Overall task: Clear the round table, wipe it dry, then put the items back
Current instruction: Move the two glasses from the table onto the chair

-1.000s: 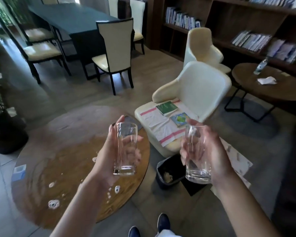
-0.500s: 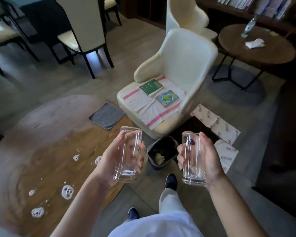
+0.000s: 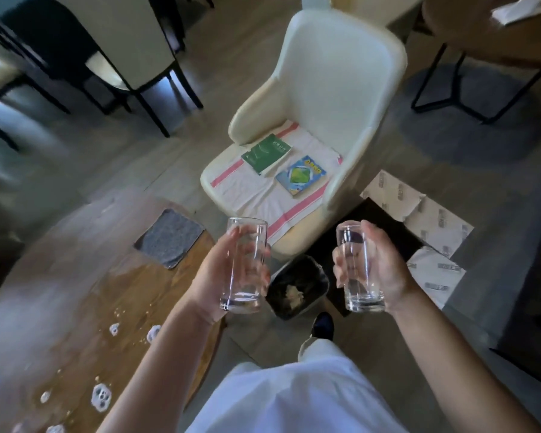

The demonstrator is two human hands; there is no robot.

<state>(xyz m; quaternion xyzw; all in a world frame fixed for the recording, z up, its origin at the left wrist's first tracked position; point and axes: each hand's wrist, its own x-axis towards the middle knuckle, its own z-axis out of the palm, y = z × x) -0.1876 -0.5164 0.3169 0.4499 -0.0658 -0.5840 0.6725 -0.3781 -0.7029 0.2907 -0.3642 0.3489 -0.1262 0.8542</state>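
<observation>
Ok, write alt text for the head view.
A person's left hand and right hand each hold an upright clear glass, left glass and right glass, above a black bin, between a wet round table and a cream chair holding two books.

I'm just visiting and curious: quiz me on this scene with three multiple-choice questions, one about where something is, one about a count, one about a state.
1. Where does the grey cloth lie?
A. On the round table
B. On the chair
C. In the bin

2. How many books lie on the chair?
A. One
B. Two
C. Four

3. What is the left hand doing?
A. Resting flat on the table
B. Hanging free
C. Holding a glass

Answers:
1. A: the cloth sits at the table's far edge.
2. B: a green book and a blue book lie on the seat towel.
3. C: its fingers curl round the left glass, as the right hand holds the right glass.
</observation>
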